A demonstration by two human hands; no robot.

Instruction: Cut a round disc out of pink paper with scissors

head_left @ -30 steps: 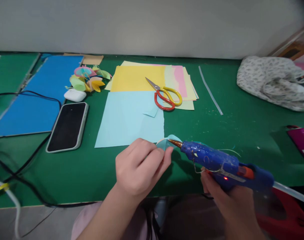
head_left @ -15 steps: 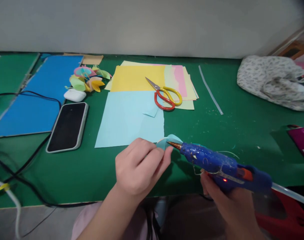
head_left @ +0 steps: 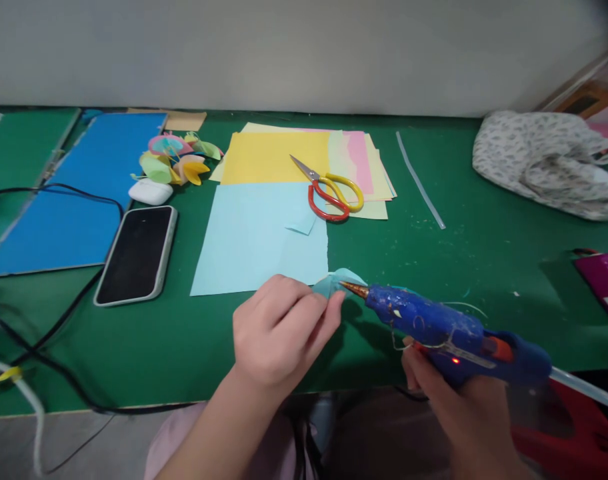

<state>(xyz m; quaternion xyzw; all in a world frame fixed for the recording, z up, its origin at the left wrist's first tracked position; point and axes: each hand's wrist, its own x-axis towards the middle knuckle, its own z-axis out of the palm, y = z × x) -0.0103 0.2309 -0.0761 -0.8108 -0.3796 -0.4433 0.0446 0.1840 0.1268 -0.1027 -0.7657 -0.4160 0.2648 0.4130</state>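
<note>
My left hand [head_left: 284,330] is closed on a small light-blue paper piece [head_left: 347,275], pinched between thumb and fingers near the table's front. My right hand [head_left: 457,393] grips the handle of a blue glue gun [head_left: 429,320], its red light lit. The gun's brown metal nozzle points left and reaches the paper piece beside my left thumb. Behind my left hand lies a light-blue sheet [head_left: 254,240] with a small cut scrap [head_left: 303,225] on it. Scissors with red and yellow handles [head_left: 337,197] rest across the sheets.
Colored paper sheets [head_left: 274,157] lie at the back. Paper flowers [head_left: 177,160], a white case [head_left: 151,192], a phone [head_left: 137,253] and a blue board [head_left: 84,180] are left, with black cables [head_left: 59,327]. Rightward are a glue stick [head_left: 419,180], patterned cloth [head_left: 544,163] and a purple object [head_left: 604,280].
The glue gun in my right hand has shifted slightly to the right, its nozzle tip moving a little along the paper piece. My left hand has hardly moved.
</note>
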